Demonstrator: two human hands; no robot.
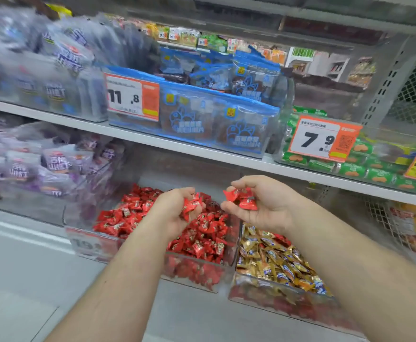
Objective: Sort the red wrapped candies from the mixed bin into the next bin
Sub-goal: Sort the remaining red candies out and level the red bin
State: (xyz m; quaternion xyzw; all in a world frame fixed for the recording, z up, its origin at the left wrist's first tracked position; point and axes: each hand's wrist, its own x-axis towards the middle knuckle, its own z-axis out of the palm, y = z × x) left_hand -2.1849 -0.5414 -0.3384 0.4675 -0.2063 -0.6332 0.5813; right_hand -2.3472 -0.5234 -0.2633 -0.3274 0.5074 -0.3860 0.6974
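Two clear bins stand side by side on the lowest shelf. The left bin (192, 272) is heaped with red wrapped candies (202, 240). The right bin (276, 299) holds mostly gold wrapped candies (276, 262), with a few red ones near its back. My left hand (174, 213) hovers over the red bin, its curled fingers holding a few red candies (190, 204). My right hand (263, 206) is palm up above the gap between the bins and cups a few more red candies (242, 198).
A white shelf edge (202, 150) runs just above my hands, carrying blue snack bags (214, 119), green packets (350, 166) and price tags (323, 139). Purple bags (29, 166) fill a bin to the left. Grey floor (29, 280) lies below left; wire mesh (399, 225) at right.
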